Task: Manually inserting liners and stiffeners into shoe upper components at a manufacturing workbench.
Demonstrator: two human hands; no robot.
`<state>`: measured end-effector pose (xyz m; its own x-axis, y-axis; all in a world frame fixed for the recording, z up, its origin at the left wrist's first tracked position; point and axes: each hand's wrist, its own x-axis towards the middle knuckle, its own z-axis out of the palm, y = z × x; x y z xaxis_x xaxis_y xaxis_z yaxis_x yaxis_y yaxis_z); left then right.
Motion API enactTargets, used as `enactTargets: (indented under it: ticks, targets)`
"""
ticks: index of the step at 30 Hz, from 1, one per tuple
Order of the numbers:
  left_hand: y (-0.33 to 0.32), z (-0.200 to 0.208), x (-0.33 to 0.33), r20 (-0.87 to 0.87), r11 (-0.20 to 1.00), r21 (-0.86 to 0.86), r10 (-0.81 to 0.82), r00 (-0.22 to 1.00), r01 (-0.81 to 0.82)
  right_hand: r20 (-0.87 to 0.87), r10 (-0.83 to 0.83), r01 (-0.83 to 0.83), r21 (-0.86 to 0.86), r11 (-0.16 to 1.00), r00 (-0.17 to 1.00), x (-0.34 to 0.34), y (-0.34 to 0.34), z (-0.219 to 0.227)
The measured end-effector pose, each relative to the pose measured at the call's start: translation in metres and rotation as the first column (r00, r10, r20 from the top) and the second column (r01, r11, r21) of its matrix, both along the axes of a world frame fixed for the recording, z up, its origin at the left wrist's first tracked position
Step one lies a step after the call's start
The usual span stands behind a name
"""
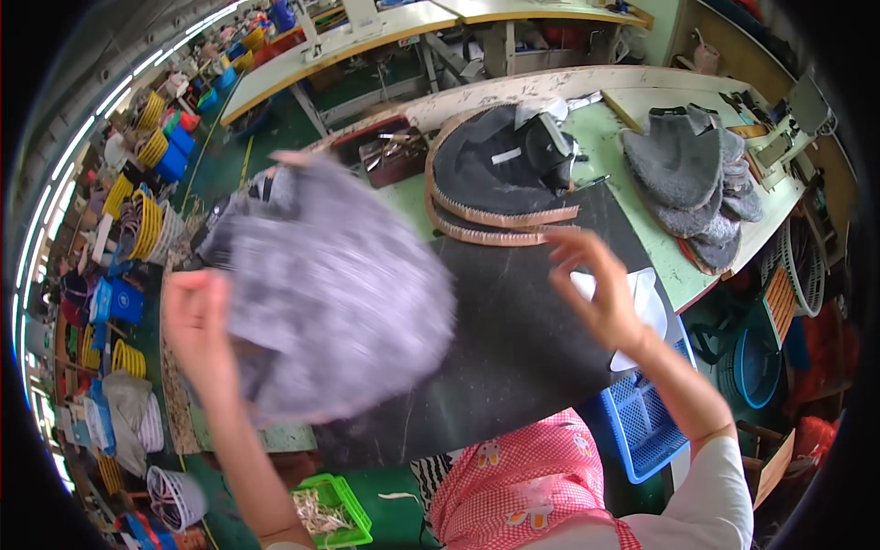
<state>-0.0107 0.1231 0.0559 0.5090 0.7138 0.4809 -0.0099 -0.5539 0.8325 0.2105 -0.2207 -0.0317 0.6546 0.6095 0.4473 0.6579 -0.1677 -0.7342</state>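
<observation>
At the left of the dark work surface [513, 312], a large grey fuzzy fabric piece [339, 284] is smeared by motion. My left hand [197, 316] has its fingers curled at the piece's left edge and grips it. My right hand [591, 284] is raised over the right part of the surface, its fingers apart and holding nothing. It is nearest to a white smooth sheet-like piece [646, 312] below it and to the tan toothed edging [513, 240] of the curved black pieces [477, 160] just beyond. What lies under the blurred fabric is hidden.
A stack of grey fuzzy pieces [683, 165] lies on the pale green tabletop at right. A tool tray [392, 151] stands at the back. Below are a blue basket [646, 431], a green basket of scraps [353, 513] and a teal bucket [759, 367].
</observation>
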Motion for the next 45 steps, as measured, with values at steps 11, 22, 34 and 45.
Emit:
enactTargets:
  ticks: [11, 22, 34, 45]
  targets:
    - [-0.069, 0.005, 0.112, -0.269, 0.757, 0.524, -0.288, 0.919, 0.391, 0.451, -0.096, 0.072, 0.070, 0.995, 0.887, 0.103, 0.067, -0.008]
    - [-0.122, 0.012, 0.123, -0.136, 0.748, -0.089, -0.663, 0.736, 0.658, -0.409, 0.104, -0.242, -0.301, 0.922, 0.907, 0.049, -0.088, 0.065]
    - [-0.199, -0.115, 0.091, -0.784, 0.313, 0.267, -0.480, 0.394, 0.912, -0.032, 0.026, -0.037, -0.422, 0.906, 0.999, -0.015, -0.171, -0.007]
    - [-0.213, -0.134, 0.122, -0.568, 0.387, 0.311, -0.657, 0.496, 0.868, -0.462, -0.332, 0.567, 0.628, 0.533, 0.823, 0.026, -0.145, 0.040]
